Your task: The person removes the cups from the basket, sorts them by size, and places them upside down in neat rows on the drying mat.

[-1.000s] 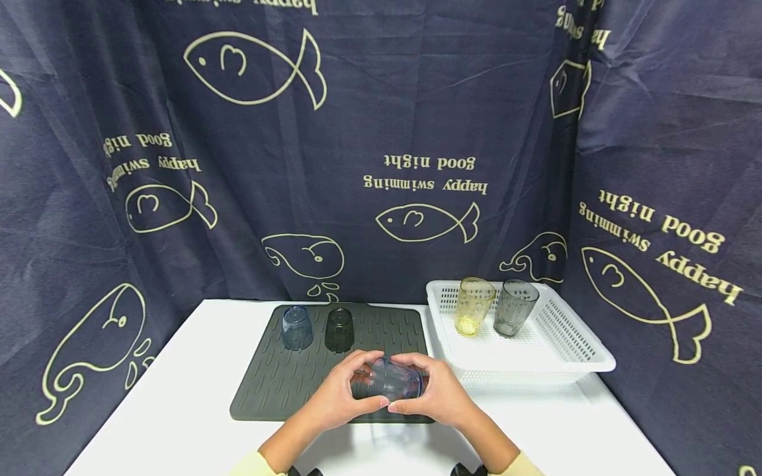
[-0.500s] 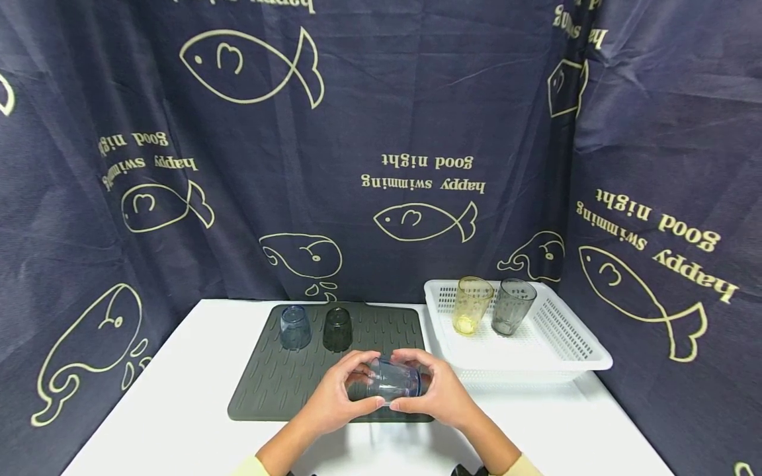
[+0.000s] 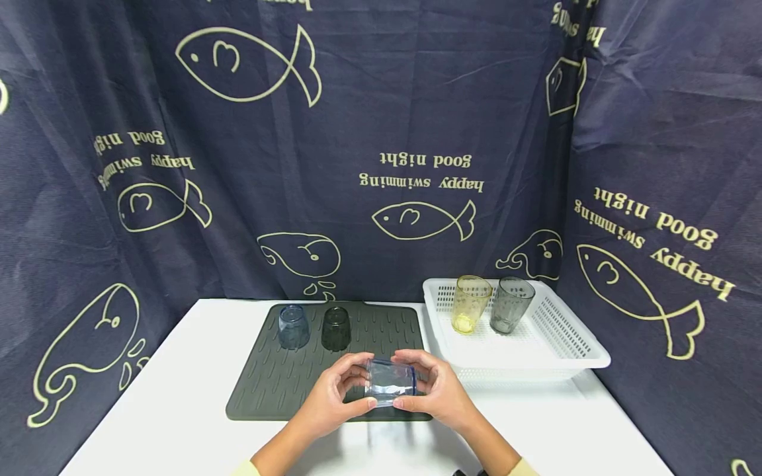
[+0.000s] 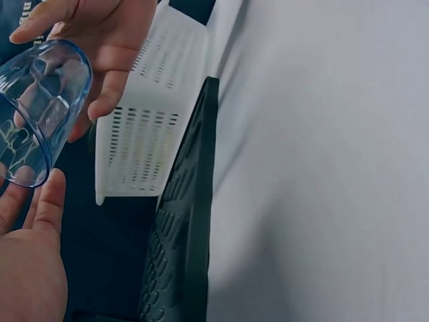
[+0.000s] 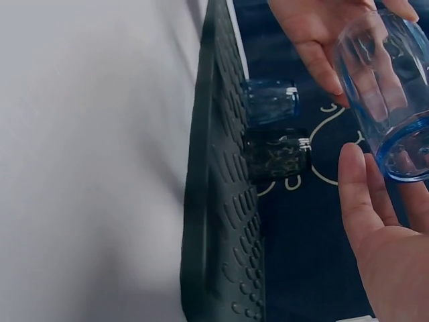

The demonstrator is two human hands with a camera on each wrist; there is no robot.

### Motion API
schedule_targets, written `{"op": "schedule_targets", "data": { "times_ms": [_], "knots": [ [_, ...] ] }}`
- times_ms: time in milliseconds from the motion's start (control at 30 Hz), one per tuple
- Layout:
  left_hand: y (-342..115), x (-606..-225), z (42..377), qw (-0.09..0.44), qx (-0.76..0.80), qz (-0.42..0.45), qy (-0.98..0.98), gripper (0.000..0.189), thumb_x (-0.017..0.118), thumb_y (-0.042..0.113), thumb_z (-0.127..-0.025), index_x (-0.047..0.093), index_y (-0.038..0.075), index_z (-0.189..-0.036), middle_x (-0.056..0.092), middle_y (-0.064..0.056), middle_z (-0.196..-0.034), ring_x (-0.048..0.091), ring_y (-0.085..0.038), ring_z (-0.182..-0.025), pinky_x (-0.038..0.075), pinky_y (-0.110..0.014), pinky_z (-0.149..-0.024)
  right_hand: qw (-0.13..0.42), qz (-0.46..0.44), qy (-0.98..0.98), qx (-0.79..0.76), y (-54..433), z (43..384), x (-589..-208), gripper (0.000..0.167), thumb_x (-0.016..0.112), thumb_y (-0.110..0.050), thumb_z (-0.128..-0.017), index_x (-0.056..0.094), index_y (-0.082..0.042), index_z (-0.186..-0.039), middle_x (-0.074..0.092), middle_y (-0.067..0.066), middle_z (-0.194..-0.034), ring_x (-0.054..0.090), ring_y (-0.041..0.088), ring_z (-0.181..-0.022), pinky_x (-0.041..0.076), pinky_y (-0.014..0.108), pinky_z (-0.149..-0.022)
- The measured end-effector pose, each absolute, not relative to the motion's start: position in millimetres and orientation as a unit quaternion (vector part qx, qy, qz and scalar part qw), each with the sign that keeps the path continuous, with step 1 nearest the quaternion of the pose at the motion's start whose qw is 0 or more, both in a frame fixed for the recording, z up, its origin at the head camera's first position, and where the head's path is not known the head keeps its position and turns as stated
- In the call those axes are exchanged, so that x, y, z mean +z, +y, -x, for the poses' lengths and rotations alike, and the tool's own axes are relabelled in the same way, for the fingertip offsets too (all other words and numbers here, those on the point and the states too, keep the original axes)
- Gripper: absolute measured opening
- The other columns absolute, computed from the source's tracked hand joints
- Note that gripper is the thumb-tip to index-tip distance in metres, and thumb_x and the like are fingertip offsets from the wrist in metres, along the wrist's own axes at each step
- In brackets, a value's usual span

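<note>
A clear, blue-tinted drinking glass [image 3: 389, 383] lies on its side in the air, over the front edge of the dark drying mat [image 3: 262, 390]. My left hand [image 3: 330, 400] holds its open rim end with fingertips and thumb. My right hand [image 3: 440, 393] grips the other end, where the thick blue base shows [image 5: 409, 151]. Both thumbs are on the near side, the fingers on the far side. On the mat behind, a blue glass [image 3: 294, 328] and a dark glass [image 3: 336, 329] stand upside down.
To the right of the mat is a white perforated basket [image 3: 586, 354]. A yellow glass [image 3: 470, 305] and a grey glass [image 3: 512, 306] stand upright in it, leaning slightly. A dark fish-print cloth [image 3: 357, 132] hangs behind and beside the white table [image 3: 184, 370].
The glass has turned between my hands from a slant to nearly level and shifted slightly left. Both hands stay around it in about the same place.
</note>
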State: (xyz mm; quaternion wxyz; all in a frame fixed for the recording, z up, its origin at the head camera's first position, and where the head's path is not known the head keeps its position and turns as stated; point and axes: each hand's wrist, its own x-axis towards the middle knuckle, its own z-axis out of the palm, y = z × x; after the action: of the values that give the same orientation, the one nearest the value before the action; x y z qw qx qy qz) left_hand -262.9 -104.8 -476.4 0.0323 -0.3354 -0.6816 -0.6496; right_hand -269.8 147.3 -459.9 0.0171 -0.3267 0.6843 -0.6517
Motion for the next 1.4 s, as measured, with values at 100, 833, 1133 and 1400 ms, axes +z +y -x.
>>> {"op": "schedule_targets", "data": {
  "times_ms": [100, 833, 1133, 1400],
  "knots": [
    [-106, -477, 262, 0.023, -0.654, 0.333, -0.679, 0.068, 0.08, 0.002, -0.084, 0.048, -0.003, -0.144, 0.054, -0.025, -0.136, 0.059, -0.005, -0.112, 0.053, -0.019, -0.1, 0.019, 0.338, 0.667, -0.664, 147, 270, -463, 0.067, 0.084, 0.001, -0.081, 0.053, 0.005, -0.14, 0.051, 0.041, -0.137, 0.066, 0.013, -0.119, 0.059, 0.029, -0.095],
    [-109, -486, 261, 0.032, -0.678, 0.371, -0.634, 0.066, 0.076, -0.005, -0.086, 0.042, -0.015, -0.142, 0.048, -0.036, -0.139, 0.06, -0.008, -0.115, 0.052, -0.02, -0.103, 0.067, 0.336, 0.621, -0.705, 142, 268, -471, 0.066, 0.08, 0.006, -0.082, 0.048, 0.015, -0.139, 0.056, 0.029, -0.137, 0.07, 0.019, -0.113, 0.061, 0.034, -0.09],
    [-111, -488, 263, 0.028, -0.678, 0.363, -0.639, 0.065, 0.075, -0.004, -0.087, 0.043, -0.01, -0.144, 0.047, -0.035, -0.14, 0.06, -0.008, -0.116, 0.052, -0.02, -0.104, 0.059, 0.325, 0.63, -0.703, 138, 269, -472, 0.066, 0.081, 0.006, -0.081, 0.048, 0.015, -0.138, 0.056, 0.026, -0.137, 0.07, 0.017, -0.112, 0.062, 0.033, -0.09],
    [-122, -486, 263, 0.016, -0.658, 0.336, -0.673, 0.072, 0.075, 0.0, -0.089, 0.039, 0.0, -0.151, 0.043, -0.028, -0.148, 0.059, -0.011, -0.122, 0.05, -0.024, -0.108, 0.04, 0.318, 0.638, -0.7, 132, 273, -472, 0.07, 0.082, 0.005, -0.081, 0.045, 0.019, -0.138, 0.055, 0.031, -0.136, 0.07, 0.015, -0.109, 0.062, 0.031, -0.088]
  ]
}}
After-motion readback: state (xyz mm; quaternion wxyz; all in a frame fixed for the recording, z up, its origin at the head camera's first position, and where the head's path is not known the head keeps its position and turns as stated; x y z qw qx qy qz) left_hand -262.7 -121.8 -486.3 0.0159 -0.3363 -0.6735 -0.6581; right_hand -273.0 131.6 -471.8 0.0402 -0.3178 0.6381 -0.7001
